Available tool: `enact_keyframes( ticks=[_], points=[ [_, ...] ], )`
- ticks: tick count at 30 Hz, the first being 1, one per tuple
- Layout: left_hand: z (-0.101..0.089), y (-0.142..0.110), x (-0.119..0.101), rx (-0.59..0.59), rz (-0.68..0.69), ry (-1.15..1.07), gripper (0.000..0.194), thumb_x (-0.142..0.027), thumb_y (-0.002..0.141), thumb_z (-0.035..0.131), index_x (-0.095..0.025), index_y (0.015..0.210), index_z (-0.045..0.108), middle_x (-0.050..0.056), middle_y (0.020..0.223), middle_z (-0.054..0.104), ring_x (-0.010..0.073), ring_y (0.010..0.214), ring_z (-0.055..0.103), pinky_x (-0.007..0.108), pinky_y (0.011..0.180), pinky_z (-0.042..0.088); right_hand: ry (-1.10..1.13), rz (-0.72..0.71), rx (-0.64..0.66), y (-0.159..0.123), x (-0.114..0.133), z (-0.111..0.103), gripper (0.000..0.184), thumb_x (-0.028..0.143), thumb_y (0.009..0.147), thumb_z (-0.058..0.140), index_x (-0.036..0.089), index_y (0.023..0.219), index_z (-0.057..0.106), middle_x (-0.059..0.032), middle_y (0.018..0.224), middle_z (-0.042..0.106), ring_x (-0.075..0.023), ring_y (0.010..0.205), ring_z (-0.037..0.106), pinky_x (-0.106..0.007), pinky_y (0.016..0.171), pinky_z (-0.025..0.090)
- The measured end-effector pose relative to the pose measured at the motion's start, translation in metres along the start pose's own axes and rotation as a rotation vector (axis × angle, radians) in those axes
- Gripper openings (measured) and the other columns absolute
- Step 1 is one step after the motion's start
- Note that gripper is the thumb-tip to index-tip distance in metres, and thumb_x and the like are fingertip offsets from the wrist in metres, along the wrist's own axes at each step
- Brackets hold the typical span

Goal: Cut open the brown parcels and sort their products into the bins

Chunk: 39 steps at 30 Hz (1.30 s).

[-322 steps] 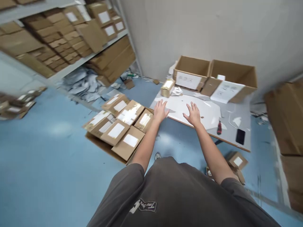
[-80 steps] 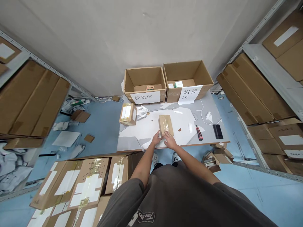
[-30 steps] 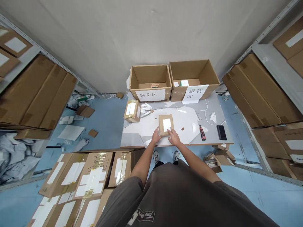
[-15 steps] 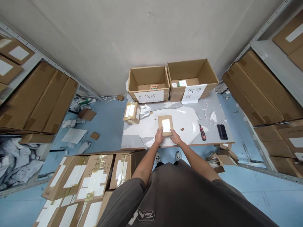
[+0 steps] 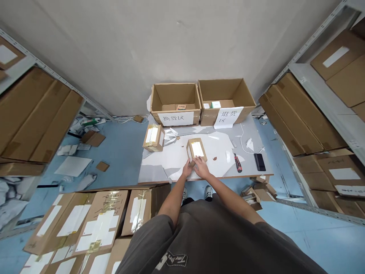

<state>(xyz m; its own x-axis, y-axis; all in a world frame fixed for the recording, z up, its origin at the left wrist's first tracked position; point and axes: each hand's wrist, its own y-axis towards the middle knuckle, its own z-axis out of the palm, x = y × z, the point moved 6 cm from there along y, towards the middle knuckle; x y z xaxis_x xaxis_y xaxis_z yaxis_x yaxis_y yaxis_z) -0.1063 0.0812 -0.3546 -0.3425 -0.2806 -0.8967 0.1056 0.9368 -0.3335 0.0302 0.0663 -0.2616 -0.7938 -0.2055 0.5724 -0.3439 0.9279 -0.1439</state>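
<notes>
A small brown cardboard parcel (image 5: 196, 148) with a white label on top lies on the white paper covering the low table (image 5: 256, 137). My left hand (image 5: 187, 168) and my right hand (image 5: 202, 168) meet at its near end, fingers curled on the flap there. The parcel's near edge is partly hidden by my fingers.
A second taped parcel (image 5: 153, 137) sits at the table's left. Two open cartons with paper signs, one on the left (image 5: 174, 103) and one on the right (image 5: 226, 99), stand at the back. A red utility knife (image 5: 236, 162) and a black phone (image 5: 259, 161) lie to the right. Labelled boxes (image 5: 97, 220) fill the floor at left.
The parcel was turned from its taped side to label up, and both hands have shifted from its sides to its near end, which now looks slightly raised.
</notes>
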Motion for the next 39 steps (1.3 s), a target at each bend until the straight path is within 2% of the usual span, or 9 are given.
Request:
enact_keyframes(
  ticks=[4, 7, 10, 13, 17, 23, 30, 35, 39],
  points=[
    [-0.016, -0.008, 0.016, -0.052, -0.115, 0.002, 0.100, -0.033, 0.080, 0.087, -0.025, 0.170, 0.043, 0.017, 0.161, 0.061, 0.0341, 0.145, 0.062, 0.051, 0.118, 0.052, -0.007, -0.051, 0.108, -0.010, 0.001, 0.022, 0.077, 0.012, 0.090, 0.059, 0.024, 0.166, 0.051, -0.0113, 0.179, 0.039, -0.0360, 0.167, 0.027, -0.061, 0.129, 0.037],
    [-0.034, -0.013, 0.008, -0.092, -0.034, 0.047, 0.108, -0.031, 0.077, 0.090, -0.025, 0.172, 0.039, 0.017, 0.172, 0.049, 0.0338, 0.154, 0.052, 0.048, 0.120, 0.050, 0.038, -0.066, -0.030, -0.017, -0.014, 0.012, 0.070, 0.012, 0.091, 0.057, 0.023, 0.160, 0.058, -0.0131, 0.175, 0.044, -0.0331, 0.163, 0.036, -0.059, 0.131, 0.036],
    [-0.041, -0.015, -0.007, -0.073, 0.047, 0.090, 0.106, -0.026, 0.079, 0.085, -0.024, 0.173, 0.036, 0.017, 0.175, 0.043, 0.0331, 0.156, 0.050, 0.047, 0.121, 0.050, 0.053, 0.098, -0.159, -0.020, -0.044, -0.003, 0.073, 0.018, 0.094, 0.059, 0.020, 0.166, 0.050, -0.0169, 0.171, 0.048, -0.0341, 0.160, 0.041, -0.058, 0.130, 0.037],
    [-0.032, -0.016, -0.017, -0.007, 0.074, 0.129, 0.105, -0.021, 0.081, 0.079, -0.024, 0.175, 0.033, 0.016, 0.174, 0.045, 0.0327, 0.154, 0.052, 0.048, 0.123, 0.048, 0.059, 0.192, -0.024, -0.018, -0.063, 0.002, 0.088, 0.022, 0.092, 0.064, 0.022, 0.175, 0.033, -0.0164, 0.169, 0.050, -0.0335, 0.156, 0.047, -0.054, 0.126, 0.044],
    [-0.019, -0.020, -0.018, -0.017, 0.063, 0.142, 0.106, -0.015, 0.084, 0.070, -0.024, 0.178, 0.023, 0.012, 0.175, 0.046, 0.0290, 0.154, 0.052, 0.044, 0.126, 0.045, 0.056, 0.147, 0.133, -0.014, -0.059, 0.017, 0.096, 0.016, 0.093, 0.062, 0.020, 0.179, 0.020, -0.0185, 0.171, 0.047, -0.0313, 0.149, 0.056, -0.047, 0.120, 0.050],
    [-0.018, -0.025, -0.010, -0.026, 0.065, 0.145, 0.102, -0.017, 0.090, 0.067, -0.024, 0.179, 0.019, 0.014, 0.173, 0.047, 0.0279, 0.147, 0.059, 0.045, 0.123, 0.047, 0.069, 0.154, 0.130, -0.011, -0.053, 0.019, 0.085, 0.013, 0.097, 0.055, 0.016, 0.176, 0.026, -0.0185, 0.172, 0.046, -0.0294, 0.149, 0.056, -0.043, 0.121, 0.050],
    [-0.021, -0.027, -0.016, -0.023, 0.082, 0.147, 0.101, -0.016, 0.092, 0.069, -0.025, 0.179, 0.020, 0.015, 0.172, 0.050, 0.0298, 0.140, 0.064, 0.044, 0.120, 0.048, 0.113, 0.162, 0.106, -0.008, -0.056, 0.010, 0.078, 0.014, 0.097, 0.057, 0.018, 0.172, 0.035, -0.0142, 0.174, 0.047, -0.0276, 0.148, 0.059, -0.041, 0.120, 0.051],
    [-0.024, -0.030, -0.029, -0.029, 0.007, 0.241, 0.099, -0.017, 0.094, 0.072, -0.026, 0.179, 0.022, 0.013, 0.157, 0.066, 0.0288, 0.126, 0.072, 0.041, 0.111, 0.054, 0.113, 0.194, 0.066, -0.007, -0.053, 0.003, 0.069, 0.017, 0.102, 0.059, 0.021, 0.169, 0.042, -0.0116, 0.159, 0.064, -0.0285, 0.138, 0.068, -0.042, 0.116, 0.054],
    [-0.036, -0.033, -0.054, -0.056, 0.002, 0.344, 0.087, -0.023, 0.098, 0.071, -0.029, 0.176, 0.033, 0.009, 0.135, 0.079, 0.0269, 0.115, 0.076, 0.038, 0.106, 0.055, 0.085, 0.181, -0.034, -0.008, -0.047, -0.019, 0.063, 0.021, 0.104, 0.059, 0.029, 0.166, 0.049, -0.0071, 0.148, 0.073, -0.0286, 0.130, 0.073, -0.040, 0.110, 0.057]
  ],
)
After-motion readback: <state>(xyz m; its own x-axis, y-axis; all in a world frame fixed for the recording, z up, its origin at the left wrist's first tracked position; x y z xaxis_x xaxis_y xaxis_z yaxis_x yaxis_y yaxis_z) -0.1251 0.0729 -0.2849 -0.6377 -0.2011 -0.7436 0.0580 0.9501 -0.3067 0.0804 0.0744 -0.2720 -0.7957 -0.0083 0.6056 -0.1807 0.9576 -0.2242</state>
